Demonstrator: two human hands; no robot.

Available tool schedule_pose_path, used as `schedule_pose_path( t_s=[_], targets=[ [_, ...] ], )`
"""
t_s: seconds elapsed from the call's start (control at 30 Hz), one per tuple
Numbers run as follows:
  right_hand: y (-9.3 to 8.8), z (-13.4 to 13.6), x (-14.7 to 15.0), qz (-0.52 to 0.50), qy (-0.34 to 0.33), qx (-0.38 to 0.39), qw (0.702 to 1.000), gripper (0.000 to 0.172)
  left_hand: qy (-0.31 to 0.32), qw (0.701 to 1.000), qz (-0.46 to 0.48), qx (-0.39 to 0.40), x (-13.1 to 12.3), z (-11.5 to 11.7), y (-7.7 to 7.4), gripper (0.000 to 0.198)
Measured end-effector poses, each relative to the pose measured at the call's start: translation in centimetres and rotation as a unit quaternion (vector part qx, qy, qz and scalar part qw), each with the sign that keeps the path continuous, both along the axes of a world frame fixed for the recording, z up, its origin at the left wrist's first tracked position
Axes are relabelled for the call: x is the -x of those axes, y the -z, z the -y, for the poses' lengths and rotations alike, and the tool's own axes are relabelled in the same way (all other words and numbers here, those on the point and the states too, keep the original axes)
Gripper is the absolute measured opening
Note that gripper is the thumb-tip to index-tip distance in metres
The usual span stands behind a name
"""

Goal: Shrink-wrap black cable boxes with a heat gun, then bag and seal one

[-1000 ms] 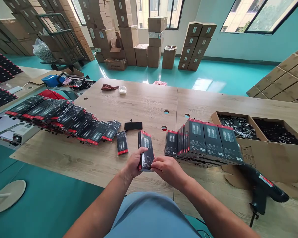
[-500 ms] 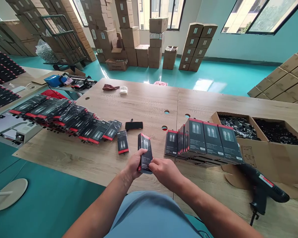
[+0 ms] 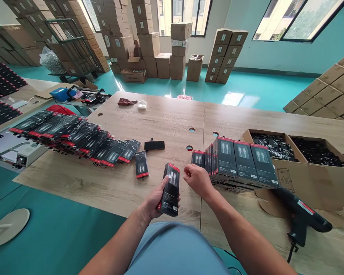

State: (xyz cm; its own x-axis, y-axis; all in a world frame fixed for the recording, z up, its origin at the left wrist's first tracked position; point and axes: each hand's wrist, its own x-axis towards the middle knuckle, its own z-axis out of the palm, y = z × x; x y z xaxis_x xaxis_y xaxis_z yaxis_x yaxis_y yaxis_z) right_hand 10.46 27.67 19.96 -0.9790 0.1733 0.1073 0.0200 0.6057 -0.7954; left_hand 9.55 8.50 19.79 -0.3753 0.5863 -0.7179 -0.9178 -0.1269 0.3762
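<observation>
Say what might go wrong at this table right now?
The left hand alone holds the black box, so a loose grip might drop it. The curled right hand is close to the stacked boxes and could bump them. The gun-shaped tool has a cord that might snag a passing arm.

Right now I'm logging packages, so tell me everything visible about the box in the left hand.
The box is slim and black, probably card, with a red end band, two pale connectors pictured on its face, small text and white label below. The left hand grips it, tilted, over the table; the right hand isn't touching it.
</observation>
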Motion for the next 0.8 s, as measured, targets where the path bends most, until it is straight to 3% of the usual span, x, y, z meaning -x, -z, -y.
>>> schedule_pose_path(
  t_s=[0.1, 0.23, 0.33, 0.4, 0.53, 0.7, 0.8],
  targets=[
    [0.0, 0.2, 0.2, 0.006, 0.019, 0.154, 0.988, 0.013, 0.063, 0.997, -0.047, -0.008, 0.6, 1.8, -0.2, 0.051],
    [-0.6, -1.0, 2.1, -0.021, 0.062, 0.316, 0.946, 0.019, 0.179, 0.971, -0.158, -0.017, 0.7, 4.0, -1.1, 0.045],
    [-1.2, -3.0, 4.5, -0.077, 0.133, 0.375, 0.914, 0.023, 0.273, 0.933, -0.234, -0.020, 1.0, 5.7, -2.1, 0.039],
    [-1.3, -3.5, 5.5, -0.104, 0.161, 0.376, 0.907, 0.023, 0.291, 0.920, -0.261, -0.018, 1.4, 6.9, -2.7, 0.037],
    [-0.1, -1.1, 4.6, -0.088, 0.124, 0.290, 0.945, 0.018, 0.224, 0.935, -0.275, -0.022, 1.8, 9.0, -3.2, 0.047],
    [2.4, 3.9, -0.6, -0.044, -0.019, 0.143, 0.989, 0.027, 0.065, 0.952, -0.299, 0.010, 1.0, 9.7, -3.1, 0.042],
    [3.0, 4.7, -3.8, -0.022, -0.074, 0.093, 0.993, 0.034, 0.033, 0.955, -0.294, 0.026, 0.4, 10.3, -2.7, 0.044]
  ],
)
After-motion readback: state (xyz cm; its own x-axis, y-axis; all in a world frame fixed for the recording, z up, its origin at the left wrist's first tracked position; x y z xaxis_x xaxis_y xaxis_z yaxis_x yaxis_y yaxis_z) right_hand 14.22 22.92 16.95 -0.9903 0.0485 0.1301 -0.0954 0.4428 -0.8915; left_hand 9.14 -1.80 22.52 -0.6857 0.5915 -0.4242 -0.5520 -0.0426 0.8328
